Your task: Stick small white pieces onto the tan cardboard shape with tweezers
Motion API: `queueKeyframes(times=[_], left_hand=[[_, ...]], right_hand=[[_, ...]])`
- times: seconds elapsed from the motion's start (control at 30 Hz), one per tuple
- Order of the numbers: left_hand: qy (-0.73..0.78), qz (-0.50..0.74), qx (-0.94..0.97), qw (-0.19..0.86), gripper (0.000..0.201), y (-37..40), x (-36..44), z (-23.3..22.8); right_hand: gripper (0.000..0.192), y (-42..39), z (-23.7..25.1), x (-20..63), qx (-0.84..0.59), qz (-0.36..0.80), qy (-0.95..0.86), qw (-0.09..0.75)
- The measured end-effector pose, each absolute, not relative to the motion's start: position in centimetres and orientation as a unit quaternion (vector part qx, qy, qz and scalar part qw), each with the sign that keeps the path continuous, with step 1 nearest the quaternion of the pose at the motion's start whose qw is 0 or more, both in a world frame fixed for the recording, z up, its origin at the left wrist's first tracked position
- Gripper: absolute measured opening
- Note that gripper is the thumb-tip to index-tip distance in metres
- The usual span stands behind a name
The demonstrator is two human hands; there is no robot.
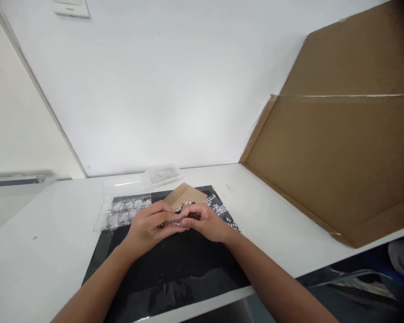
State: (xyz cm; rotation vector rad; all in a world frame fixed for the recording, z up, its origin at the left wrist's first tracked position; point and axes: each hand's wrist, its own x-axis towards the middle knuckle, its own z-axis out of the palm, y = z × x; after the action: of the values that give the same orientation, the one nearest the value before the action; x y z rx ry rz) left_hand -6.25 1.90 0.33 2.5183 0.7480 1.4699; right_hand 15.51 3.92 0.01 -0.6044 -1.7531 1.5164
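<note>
Two bare forearms (276, 278) are stretched in from the lower edge over a white table (50, 237), and at their ends the left hand (151, 224) and the right hand (205, 222) are brought together, fingertips touching. A small pale piece (175, 223), largely hidden by the fingers, is pinched between the thumb and fingers of the left hand; the right thumb and forefinger are curled against it, though whether it is also clamped by them cannot be told. The piece is held above a black mat (175, 269), by which the middle of the table is covered and on which tiny light specks are scattered. Just beyond the hands, a tan sheet (190, 194) is laid at an angle, and many small white tiles (218, 207) are spread along the mat's right side. On the left, a clear divided box (112, 220) is set partly over the mat's edge, its compartments filled with pale bits. Farther back, a shallow white tub (163, 174) is placed near the wall (188, 98). The table's right side is bordered by a large cardboard panel (333, 148), stood upright.
</note>
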Motion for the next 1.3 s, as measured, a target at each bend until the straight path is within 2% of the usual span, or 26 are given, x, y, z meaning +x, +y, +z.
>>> queueKeyframes(times=[0.53, 1.3], left_hand=[[0.232, 0.471, 0.841, 0.128, 0.028, 2.07, -6.67, 0.28], [0.251, 0.432, 0.851, 0.161, 0.026, 1.75, -7.10, 1.04]], right_hand=[[0.026, 3.98, 0.22, 16.19, -0.229, 0.589, -0.711, 0.309], [0.027, 4.36, 0.16, 16.32, -0.238, 0.595, -0.700, 0.316]])
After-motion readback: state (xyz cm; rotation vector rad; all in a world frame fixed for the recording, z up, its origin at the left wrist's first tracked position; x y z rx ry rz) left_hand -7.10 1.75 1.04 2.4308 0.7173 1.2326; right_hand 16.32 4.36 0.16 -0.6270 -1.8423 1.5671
